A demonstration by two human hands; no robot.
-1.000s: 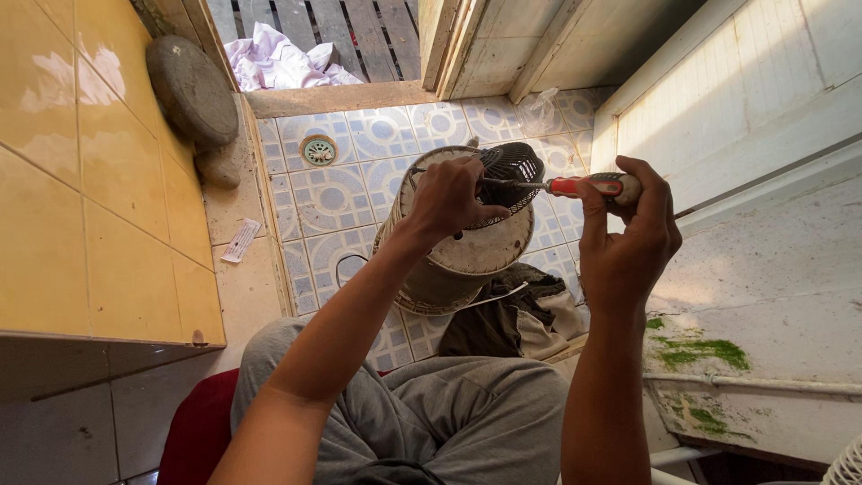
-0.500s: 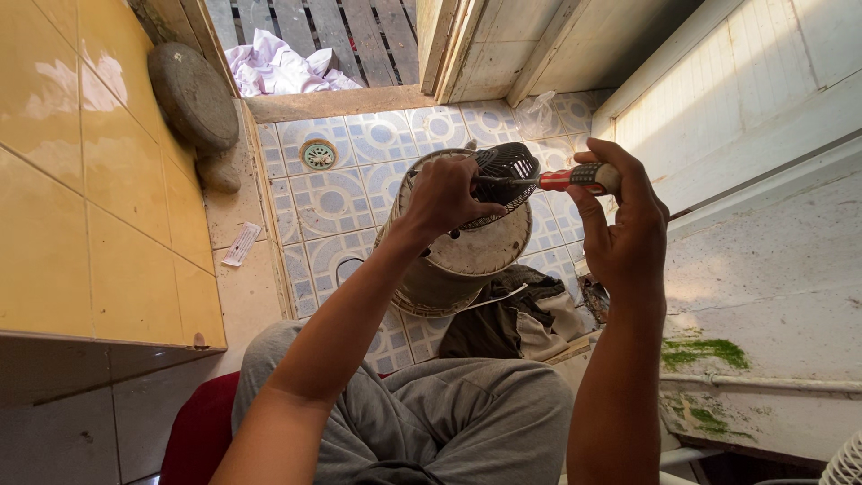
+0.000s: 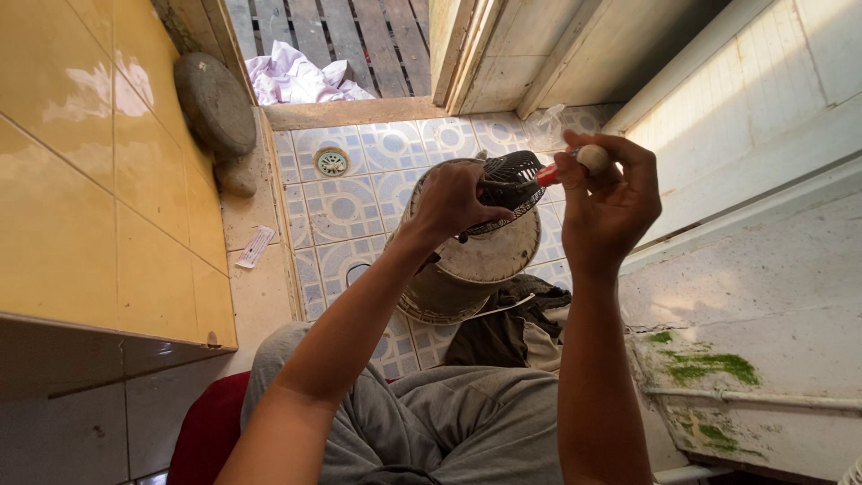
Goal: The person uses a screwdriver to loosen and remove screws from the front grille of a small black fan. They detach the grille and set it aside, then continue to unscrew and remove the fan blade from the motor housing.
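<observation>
Head view, left hand: the left hand (image 3: 453, 199) is up at chest height, fingers curled tight onto the near edge of a black vented fan motor cover (image 3: 510, 187), pinning it in place.
Head view, right hand: the right hand (image 3: 609, 199) is closed round the handle of a screwdriver (image 3: 564, 165), thumb and fingertips bunched at the pale butt end.
Screwdriver axis: long axis runs nearly level across the frame, tipped a touch upward to the right; red and cream handle at the right, thin shaft pointing left into the black cover.
Screwdriver tip: it meets the slotted cover just right of the left thumb; the exact contact point is too small to tell.
Cover position: held in the air between the two hands, right above a dirty white drum-shaped fan housing (image 3: 467, 265).
Housing: sits on the patterned blue floor tiles (image 3: 346, 211), just ahead of the knees, with a thin white cable trailing off its right side.
Surroundings: a round floor drain (image 3: 331, 162) well beyond the housing, a dark rag (image 3: 512, 328) beside its base, yellow wall tiles (image 3: 81, 180) on the left.
Person: seated, grey trousers (image 3: 449, 422) at the bottom of the frame.
</observation>
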